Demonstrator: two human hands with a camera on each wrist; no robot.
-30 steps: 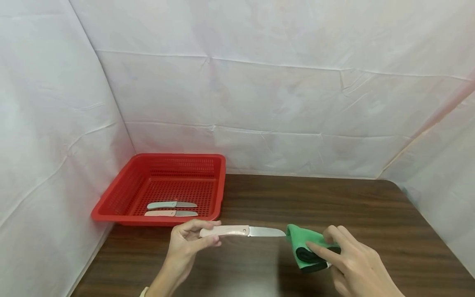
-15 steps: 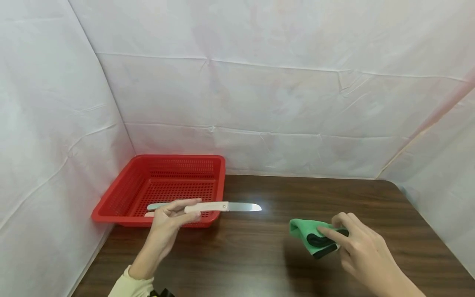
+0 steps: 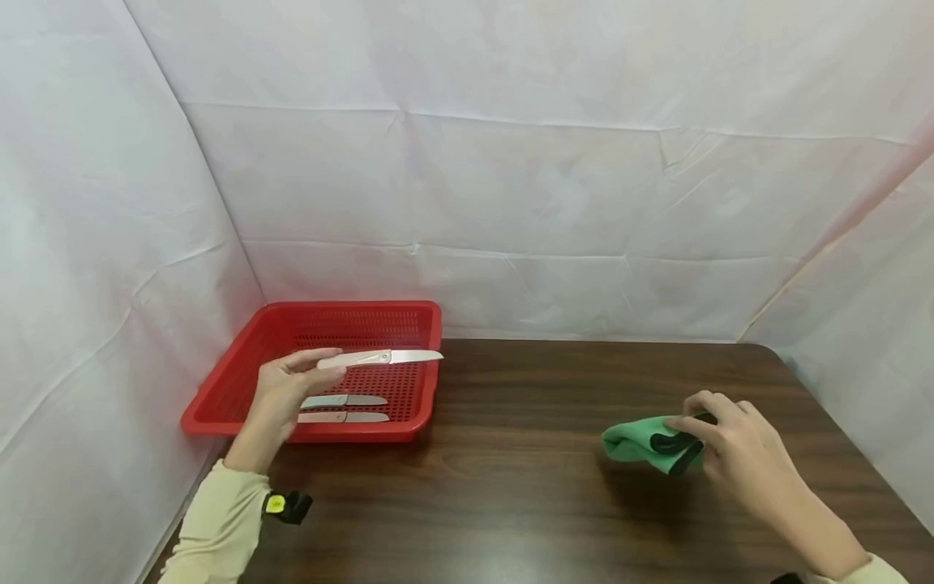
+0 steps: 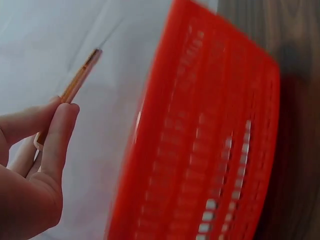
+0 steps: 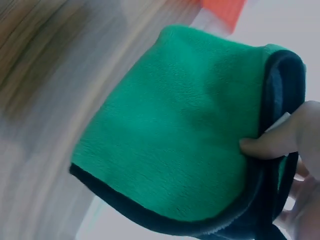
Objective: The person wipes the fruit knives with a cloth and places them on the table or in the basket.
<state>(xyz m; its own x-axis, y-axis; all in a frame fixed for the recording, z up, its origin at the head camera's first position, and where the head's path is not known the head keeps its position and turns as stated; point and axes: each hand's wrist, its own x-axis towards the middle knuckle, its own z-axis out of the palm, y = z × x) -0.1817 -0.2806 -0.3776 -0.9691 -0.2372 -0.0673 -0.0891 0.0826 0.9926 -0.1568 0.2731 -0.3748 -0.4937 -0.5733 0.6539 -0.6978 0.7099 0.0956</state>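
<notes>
My left hand (image 3: 288,393) pinches the pale pink handle of an unfolded folding knife (image 3: 357,359) between thumb and fingers. The knife hangs over the red basket, its blade pointing right across the basket's right rim. In the left wrist view the knife (image 4: 77,82) appears nearly edge-on, above the basket's side. A folded green cloth (image 3: 645,442) with dark edging is pinched in my right hand (image 3: 744,450), just above the table at the right. The right wrist view shows the thumb pressed on the cloth (image 5: 175,130).
The red perforated basket (image 3: 430,389) stands at the table's back left, near the white sheeting (image 3: 511,178). Two unfolded knives lie in it: one with a pale blue handle (image 3: 324,401), one pink-handled (image 3: 321,418). Brown wood-grain tabletop (image 3: 511,454) spreads between the hands.
My left hand has carried the knife away from the cloth, leftward and forward, to above the basket. My right hand has shifted a little right and away with the cloth.
</notes>
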